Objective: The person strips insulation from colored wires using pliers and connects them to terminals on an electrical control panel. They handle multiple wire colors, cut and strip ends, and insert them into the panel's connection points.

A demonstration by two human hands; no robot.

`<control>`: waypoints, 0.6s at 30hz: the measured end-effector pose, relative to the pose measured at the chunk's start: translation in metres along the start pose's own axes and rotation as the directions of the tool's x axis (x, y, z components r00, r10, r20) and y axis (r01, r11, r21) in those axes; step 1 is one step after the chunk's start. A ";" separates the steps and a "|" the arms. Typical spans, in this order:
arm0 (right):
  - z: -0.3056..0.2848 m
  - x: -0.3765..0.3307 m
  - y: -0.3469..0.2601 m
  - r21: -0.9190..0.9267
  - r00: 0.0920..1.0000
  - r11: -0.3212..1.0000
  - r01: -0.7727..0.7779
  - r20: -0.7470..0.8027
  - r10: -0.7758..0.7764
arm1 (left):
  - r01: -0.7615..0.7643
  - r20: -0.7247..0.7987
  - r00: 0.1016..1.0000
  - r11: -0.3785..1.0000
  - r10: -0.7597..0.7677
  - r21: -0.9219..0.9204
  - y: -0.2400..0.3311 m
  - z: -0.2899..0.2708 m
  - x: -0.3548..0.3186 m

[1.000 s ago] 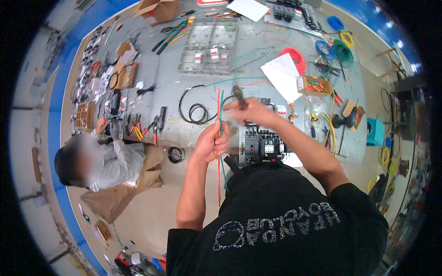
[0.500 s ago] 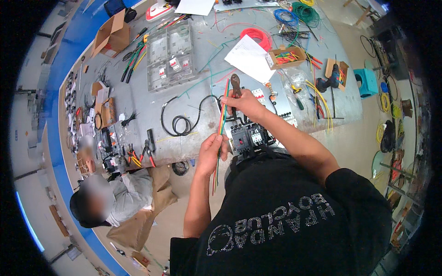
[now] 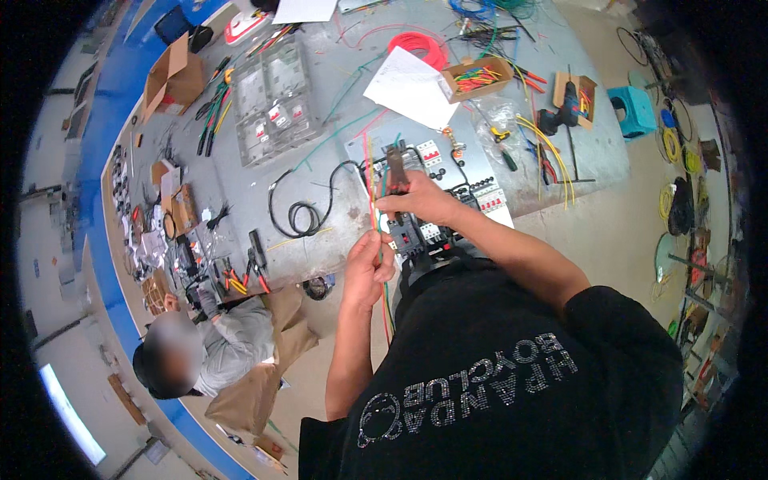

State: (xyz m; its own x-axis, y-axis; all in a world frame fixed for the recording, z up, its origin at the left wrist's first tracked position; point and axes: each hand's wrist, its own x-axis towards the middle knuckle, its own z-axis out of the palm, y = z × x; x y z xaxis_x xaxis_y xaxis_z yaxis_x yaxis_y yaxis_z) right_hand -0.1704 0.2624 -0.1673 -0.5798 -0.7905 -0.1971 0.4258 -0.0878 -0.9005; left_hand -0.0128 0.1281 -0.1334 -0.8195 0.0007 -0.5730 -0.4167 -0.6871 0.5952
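Red, yellow and green wires (image 3: 370, 178) run as a loose bundle in front of me. Their lower part is in my left hand (image 3: 369, 261), whose fingers are closed round them, and the ends hang below it. My right hand (image 3: 422, 198) grips dark pliers (image 3: 397, 166), with the head pointing away from me beside the wires. Whether the jaws touch a wire cannot be made out. Under my hands lies a metal mounting plate (image 3: 486, 170) carrying breakers, contactors and black wiring; a black breaker (image 3: 406, 234) sits near my waist, partly hidden by my arm.
A grey plastic meter box (image 3: 276, 104), a black cable coil (image 3: 304, 218) and white paper (image 3: 412, 88) lie on the metal table. Right of them are a box of coloured wire pieces (image 3: 478, 78) and a cordless drill (image 3: 562, 112). A co-worker (image 3: 232, 340) sits at the left.
My right hand and the pliers have moved down, nearer my left hand. My head view has shifted, so the table sits differently. Both hands still hold their things.
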 end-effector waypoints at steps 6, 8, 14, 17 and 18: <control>-0.008 -0.009 -0.007 -0.095 0.999 0.995 0.004 -0.052 -0.009 | -0.046 -0.087 0.995 0.998 0.049 0.041 -0.015 0.018 0.001; -0.011 -0.011 -0.005 -0.117 0.997 0.993 0.014 -0.074 -0.023 | -0.042 -0.126 0.991 0.998 0.048 0.049 -0.019 0.025 0.002; -0.016 -0.012 -0.005 -0.092 0.998 0.995 -0.033 0.057 0.038 | -0.040 -0.182 0.983 0.999 0.036 -0.018 -0.028 0.028 -0.010; -0.014 -0.016 0.001 0.068 0.994 0.993 -0.098 0.056 0.094 | -0.042 -0.151 0.988 0.998 0.036 -0.038 -0.031 0.025 -0.013; -0.010 -0.016 0.003 0.094 0.996 0.992 -0.084 0.048 0.080 | -0.038 -0.143 0.989 0.998 0.031 -0.047 -0.030 0.022 -0.015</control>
State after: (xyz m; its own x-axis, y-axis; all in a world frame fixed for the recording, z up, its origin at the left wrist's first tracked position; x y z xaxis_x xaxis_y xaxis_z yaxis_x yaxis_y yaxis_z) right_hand -0.1670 0.2807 -0.1713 -0.5096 -0.8234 -0.2495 0.5369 -0.0777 -0.8401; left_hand 0.0037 0.1651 -0.1303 -0.7673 -0.1245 -0.6291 -0.3663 -0.7202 0.5892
